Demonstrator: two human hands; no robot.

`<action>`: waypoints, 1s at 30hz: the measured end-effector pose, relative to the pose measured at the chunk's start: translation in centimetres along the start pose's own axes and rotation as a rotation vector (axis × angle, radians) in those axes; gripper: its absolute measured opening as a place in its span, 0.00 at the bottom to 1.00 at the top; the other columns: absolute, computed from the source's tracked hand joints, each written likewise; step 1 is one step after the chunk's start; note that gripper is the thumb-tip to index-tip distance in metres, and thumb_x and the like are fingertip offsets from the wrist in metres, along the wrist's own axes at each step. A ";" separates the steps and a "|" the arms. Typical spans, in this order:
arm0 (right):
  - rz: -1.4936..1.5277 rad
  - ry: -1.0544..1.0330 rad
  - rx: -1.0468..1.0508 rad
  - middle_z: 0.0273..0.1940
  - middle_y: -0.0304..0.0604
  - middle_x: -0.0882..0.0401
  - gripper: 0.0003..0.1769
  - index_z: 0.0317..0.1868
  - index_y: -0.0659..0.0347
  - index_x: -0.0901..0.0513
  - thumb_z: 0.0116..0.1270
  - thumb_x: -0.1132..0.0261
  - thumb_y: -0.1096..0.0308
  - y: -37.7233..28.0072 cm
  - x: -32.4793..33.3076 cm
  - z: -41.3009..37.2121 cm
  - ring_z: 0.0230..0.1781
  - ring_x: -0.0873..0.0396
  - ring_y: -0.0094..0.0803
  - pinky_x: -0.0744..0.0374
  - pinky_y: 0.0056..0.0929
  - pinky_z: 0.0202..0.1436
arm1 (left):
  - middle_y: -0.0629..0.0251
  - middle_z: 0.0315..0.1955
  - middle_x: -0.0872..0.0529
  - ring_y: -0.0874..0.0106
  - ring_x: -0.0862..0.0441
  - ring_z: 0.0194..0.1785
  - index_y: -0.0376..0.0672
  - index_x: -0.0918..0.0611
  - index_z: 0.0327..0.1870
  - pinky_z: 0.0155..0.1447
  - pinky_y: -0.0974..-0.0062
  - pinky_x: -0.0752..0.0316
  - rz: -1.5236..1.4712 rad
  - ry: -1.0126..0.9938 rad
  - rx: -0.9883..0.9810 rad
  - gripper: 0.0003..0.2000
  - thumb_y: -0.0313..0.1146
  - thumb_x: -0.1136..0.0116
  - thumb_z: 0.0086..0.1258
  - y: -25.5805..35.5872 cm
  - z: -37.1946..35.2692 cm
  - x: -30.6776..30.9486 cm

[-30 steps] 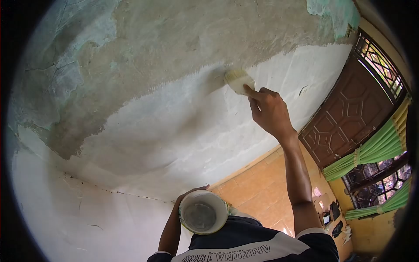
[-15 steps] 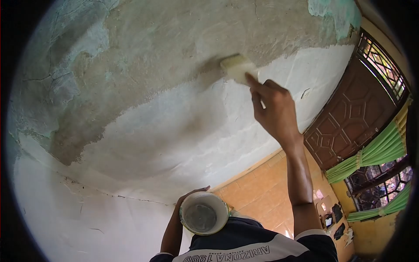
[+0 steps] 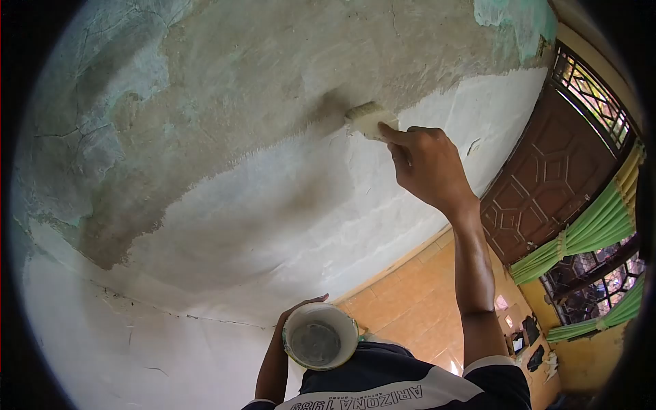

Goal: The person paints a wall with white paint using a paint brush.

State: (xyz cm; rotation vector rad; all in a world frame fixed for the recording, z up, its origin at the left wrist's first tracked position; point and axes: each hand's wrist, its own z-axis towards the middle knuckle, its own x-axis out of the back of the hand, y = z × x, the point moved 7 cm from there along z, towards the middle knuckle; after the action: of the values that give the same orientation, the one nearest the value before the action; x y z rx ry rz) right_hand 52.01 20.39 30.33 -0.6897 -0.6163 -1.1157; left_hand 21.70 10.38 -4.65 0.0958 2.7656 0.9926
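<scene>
My right hand point(image 3: 432, 167) grips a wide, pale brush point(image 3: 372, 121), its bristles against the wall at the border between bare grey plaster point(image 3: 232, 89) and the white painted part point(image 3: 273, 198). Low in the view, my left hand point(image 3: 295, 307) is wrapped round the far side of a round white bucket point(image 3: 320, 336), held close to my body. Greyish-white liquid shows inside the bucket. Most of the left fingers are hidden behind it.
A brown panelled door point(image 3: 550, 164) is at the right, beside green curtains point(image 3: 581, 242) and a barred window. Orange floor tiles point(image 3: 403, 294) show below the wall. Dark and pale items point(image 3: 534, 359) lie at the lower right.
My right hand and the brush have moved slightly down the wall, towards the white part. The left hand and bucket have hardly moved.
</scene>
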 end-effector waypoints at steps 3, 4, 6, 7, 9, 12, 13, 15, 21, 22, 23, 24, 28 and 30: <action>0.112 0.101 -0.029 0.29 0.53 0.15 0.21 0.65 0.56 0.08 0.74 0.32 0.76 -0.2 0.8 -0.4 0.29 0.16 0.48 0.17 0.45 0.39 | 0.66 0.54 0.05 0.77 0.08 0.50 0.46 0.09 0.68 0.60 0.73 0.13 0.022 -0.010 -0.027 0.17 0.33 0.31 0.81 0.4 0.1 0.0; 0.112 0.108 -0.037 0.29 0.53 0.15 0.21 0.65 0.56 0.08 0.74 0.31 0.76 -0.2 0.7 -0.5 0.29 0.16 0.48 0.17 0.45 0.38 | 0.67 0.53 0.05 0.78 0.08 0.50 0.46 0.09 0.68 0.60 0.73 0.13 0.009 -0.008 0.001 0.17 0.33 0.31 0.81 0.1 0.4 0.3; 0.082 0.069 -0.031 0.30 0.54 0.14 0.21 0.64 0.55 0.08 0.73 0.32 0.75 0.0 -0.8 -0.9 0.32 0.13 0.51 0.15 0.47 0.40 | 0.66 0.43 0.06 0.74 0.10 0.41 0.47 0.09 0.52 0.51 0.69 0.13 -0.017 -0.015 -0.036 0.14 0.44 0.24 0.75 -0.1 1.0 0.7; 0.052 0.024 -0.016 0.32 0.55 0.12 0.21 0.63 0.55 0.07 0.72 0.33 0.74 0.2 -2.1 -1.1 0.35 0.11 0.53 0.14 0.49 0.41 | 0.66 0.32 0.08 0.71 0.12 0.33 0.47 0.08 0.36 0.43 0.66 0.13 -0.041 -0.022 -0.073 0.19 0.55 0.17 0.68 0.0 1.3 0.8; 0.032 -0.035 -0.035 0.33 0.56 0.12 0.20 0.63 0.56 0.07 0.72 0.33 0.74 0.4 -2.2 -1.3 0.36 0.11 0.54 0.13 0.50 0.43 | 0.66 0.34 0.07 0.72 0.11 0.35 0.45 0.07 0.41 0.45 0.67 0.13 -0.033 -0.025 -0.072 0.18 0.52 0.19 0.70 -0.3 1.8 1.2; 0.006 -0.157 -0.064 0.36 0.59 0.09 0.20 0.61 0.57 0.06 0.72 0.34 0.74 1.3 -2.4 -1.9 0.40 0.10 0.56 0.12 0.51 0.47 | 0.66 0.39 0.06 0.75 0.10 0.39 0.44 0.05 0.51 0.49 0.70 0.12 -0.026 -0.055 -0.185 0.15 0.45 0.22 0.75 -1.1 2.1 1.8; 0.006 -0.155 -0.067 0.36 0.59 0.09 0.20 0.61 0.57 0.06 0.72 0.34 0.74 1.1 -2.2 -1.8 0.40 0.10 0.56 0.12 0.51 0.47 | 0.66 0.41 0.05 0.76 0.09 0.40 0.44 0.05 0.57 0.52 0.72 0.11 -0.019 -0.083 -0.303 0.14 0.40 0.24 0.77 -0.7 2.0 2.0; 0.010 -0.114 -0.040 0.35 0.58 0.10 0.19 0.62 0.58 0.07 0.73 0.31 0.75 0.3 -1.0 -1.0 0.34 0.10 0.52 0.14 0.47 0.43 | 0.67 0.44 0.05 0.77 0.09 0.42 0.45 0.07 0.61 0.54 0.73 0.12 -0.003 -0.141 -0.381 0.14 0.36 0.26 0.79 -0.3 1.7 2.0; 0.102 0.110 -0.019 0.32 0.56 0.13 0.21 0.64 0.57 0.08 0.72 0.30 0.76 -0.4 1.2 0.3 0.29 0.13 0.48 0.18 0.47 0.38 | 0.66 0.52 0.05 0.77 0.09 0.49 0.44 0.09 0.67 0.58 0.73 0.12 0.019 -0.144 -0.325 0.17 0.31 0.31 0.81 -0.8 2.8 2.6; 0.103 0.112 -0.018 0.32 0.56 0.13 0.21 0.64 0.57 0.08 0.72 0.30 0.76 -0.6 1.1 0.2 0.29 0.13 0.48 0.18 0.47 0.38 | 0.65 0.54 0.05 0.76 0.08 0.51 0.44 0.10 0.68 0.59 0.72 0.12 0.052 -0.105 -0.258 0.17 0.30 0.32 0.81 -1.3 3.3 3.0; 0.112 0.124 -0.034 0.32 0.56 0.13 0.21 0.65 0.56 0.08 0.72 0.30 0.76 -0.6 1.0 0.0 0.30 0.13 0.49 0.17 0.47 0.39 | 0.65 0.54 0.05 0.76 0.08 0.51 0.44 0.10 0.68 0.59 0.72 0.12 0.051 -0.105 -0.259 0.17 0.30 0.32 0.81 -1.3 2.9 2.9; 0.122 0.135 -0.051 0.32 0.56 0.13 0.22 0.65 0.56 0.08 0.73 0.30 0.76 -0.5 0.8 -0.3 0.31 0.13 0.50 0.17 0.48 0.39 | 0.64 0.54 0.05 0.76 0.08 0.51 0.43 0.10 0.68 0.60 0.72 0.11 0.016 -0.151 -0.354 0.17 0.30 0.32 0.81 -0.9 2.0 2.5; -0.013 -0.101 -0.053 0.35 0.56 0.09 0.19 0.61 0.56 0.06 0.73 0.34 0.73 0.7 -3.0 -1.3 0.34 0.10 0.54 0.12 0.48 0.42 | 0.63 0.55 0.05 0.76 0.08 0.52 0.42 0.10 0.68 0.61 0.72 0.12 -0.023 -0.195 -0.428 0.17 0.29 0.32 0.81 -0.2 0.7 2.2; -0.002 -0.148 -0.080 0.36 0.57 0.09 0.19 0.60 0.56 0.06 0.73 0.34 0.73 1.1 -2.3 -1.5 0.36 0.10 0.54 0.12 0.49 0.44 | 0.63 0.55 0.05 0.76 0.08 0.52 0.42 0.10 0.68 0.61 0.72 0.12 -0.018 -0.195 -0.424 0.17 0.29 0.32 0.81 -0.7 1.6 2.6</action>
State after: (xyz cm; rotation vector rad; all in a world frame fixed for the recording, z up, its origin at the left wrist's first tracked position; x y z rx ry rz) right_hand 52.48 20.85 27.45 -0.8464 -0.7013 -1.1026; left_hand 19.47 11.14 -6.73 0.0962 2.3239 1.4530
